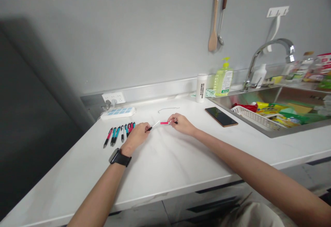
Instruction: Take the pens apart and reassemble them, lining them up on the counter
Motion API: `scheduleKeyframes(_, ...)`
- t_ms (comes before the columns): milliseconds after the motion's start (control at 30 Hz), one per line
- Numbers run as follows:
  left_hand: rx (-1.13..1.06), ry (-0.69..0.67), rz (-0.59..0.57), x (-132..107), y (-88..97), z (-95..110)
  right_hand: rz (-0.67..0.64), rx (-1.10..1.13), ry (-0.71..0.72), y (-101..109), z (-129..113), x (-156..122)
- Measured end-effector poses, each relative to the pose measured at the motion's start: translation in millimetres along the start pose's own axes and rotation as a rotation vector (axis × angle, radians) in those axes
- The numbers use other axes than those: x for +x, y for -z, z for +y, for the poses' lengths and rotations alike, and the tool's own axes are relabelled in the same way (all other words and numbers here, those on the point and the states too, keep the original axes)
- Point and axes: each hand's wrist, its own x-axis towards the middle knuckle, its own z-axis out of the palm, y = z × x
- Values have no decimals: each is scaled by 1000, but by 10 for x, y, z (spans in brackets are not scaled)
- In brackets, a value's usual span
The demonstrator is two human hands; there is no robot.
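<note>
My left hand (137, 135) pinches a slim white pen part with a black tip (154, 125). My right hand (181, 123) grips a pink pen barrel (164, 123), and a black end shows past my fingers. The two parts meet end to end in line above the white marble counter (165, 161). Left of my left hand, several pens in black, teal and pink (117, 133) lie side by side. A thin curved wire (168, 109) lies on the counter beyond my hands.
A black watch (119, 158) circles my left wrist. A phone (221, 116) lies by the steel sink (271, 130), which holds a white basket and packets. A white cup, soap pump, faucet and power strip (117, 113) stand along the wall. The counter's front edge runs below my forearms.
</note>
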Motion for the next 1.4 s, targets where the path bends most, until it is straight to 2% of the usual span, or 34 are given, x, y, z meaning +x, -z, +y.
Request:
scheduleKeyframes(167,45,-23,-9,3,0,-14,89,-2,-10,41,-35,36)
scheduleKeyframes(467,86,-130,4,7,0,-3,73,-2,-1,27,-40,13)
scheduleKeyframes(600,-16,-146,27,21,-8,9,103,-5,-3,54,-10,29)
scheduleKeyframes(767,-207,-90,45,11,1,75,129,-20,6,122,1,57)
scheduleKeyframes(933,-287,-91,-11,0,6,129,73,-15,47,130,-44,45)
scheduleKeyframes(1033,-403,-98,-87,17,-36,122,76,76,35,99,-45,43)
scheduleKeyframes(1100,-519,-57,-137,23,-66,128,101,166,11,85,-30,56)
scheduleKeyframes(1233,-710,40,-231,-5,-72,198,142,434,-123,104,-21,97)
scheduleKeyframes(1400,-796,108,-217,-38,-38,273,167,659,-161,169,-124,81)
